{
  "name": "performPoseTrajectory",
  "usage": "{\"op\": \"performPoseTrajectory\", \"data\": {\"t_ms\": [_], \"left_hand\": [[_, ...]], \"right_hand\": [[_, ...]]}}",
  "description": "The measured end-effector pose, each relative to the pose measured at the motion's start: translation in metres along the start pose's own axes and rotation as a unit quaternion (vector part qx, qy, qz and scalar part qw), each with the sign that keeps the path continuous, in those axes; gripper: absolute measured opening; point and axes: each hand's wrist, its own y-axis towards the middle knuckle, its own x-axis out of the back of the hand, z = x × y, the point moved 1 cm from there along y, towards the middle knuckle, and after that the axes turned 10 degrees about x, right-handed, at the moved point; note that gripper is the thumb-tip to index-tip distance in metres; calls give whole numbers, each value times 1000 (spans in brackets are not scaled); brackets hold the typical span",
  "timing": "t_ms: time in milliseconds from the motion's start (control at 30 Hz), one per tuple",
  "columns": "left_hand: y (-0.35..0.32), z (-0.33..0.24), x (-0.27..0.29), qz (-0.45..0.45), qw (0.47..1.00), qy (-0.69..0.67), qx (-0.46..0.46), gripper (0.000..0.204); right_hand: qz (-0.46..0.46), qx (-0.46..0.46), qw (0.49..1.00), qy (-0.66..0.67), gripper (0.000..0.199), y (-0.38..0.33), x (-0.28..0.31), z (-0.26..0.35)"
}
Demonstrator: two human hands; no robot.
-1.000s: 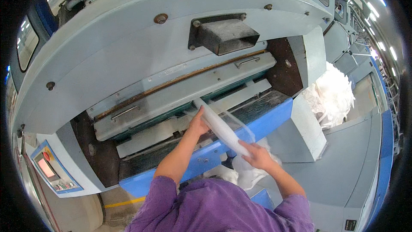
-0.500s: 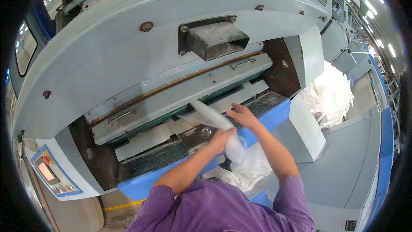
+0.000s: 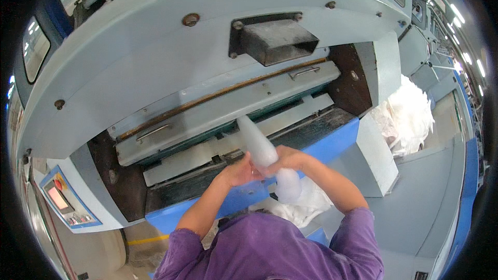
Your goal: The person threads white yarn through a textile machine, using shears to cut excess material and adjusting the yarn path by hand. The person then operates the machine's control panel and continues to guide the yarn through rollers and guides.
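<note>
A soft, translucent white fibre strand [image 3: 258, 142] rises from my hands to the slot in the machine front. Its lower end [image 3: 288, 185] hangs bunched below them. My right hand [image 3: 286, 159] is closed round the strand's middle from the right. My left hand [image 3: 241, 171] is just left of it, its fingers curled against the strand; motion blurs the fingertips. White fibre [image 3: 306, 205] lies heaped under the hands, between my body and the blue front beam [image 3: 202, 205].
The grey machine hood [image 3: 150, 57] arches overhead, with an open black rectangular duct [image 3: 280, 41] jutting out. A handled cover [image 3: 228, 109] spans the recess. At left stands a control panel [image 3: 65, 197]; at right, a pile of white fibre [image 3: 407, 116] lies beside a grey box [image 3: 371, 155].
My right hand has come down onto the strand from beside it. My left hand has shifted left. The strand looks gathered into a thicker roll. The view has shifted slightly.
</note>
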Motion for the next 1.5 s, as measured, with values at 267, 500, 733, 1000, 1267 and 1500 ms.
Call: {"op": "performPoseTrajectory", "data": {"t_ms": [267,500,733,1000,1267,1500], "left_hand": [[113,-11,-43,109,985,-87,-101,29],[104,-40,-35,-41,974,-101,-200,28],[128,32,-124,-73,949,203,-229,59],[97,26,-135,-94,954,140,-249,73],[95,40,-143,-96,959,130,-234,71],[116,37,-161,-70,962,169,-201,74]], "right_hand": [[-207,-121,814,-529,44,-81,-58,-53],[-510,-189,606,-580,48,-231,47,-112],[-606,209,701,-313,64,-106,-43,-58],[-602,271,747,75,74,-49,-30,-62],[-604,261,746,104,80,-56,-41,-58],[-622,264,730,103,78,-74,-20,-53]]}}
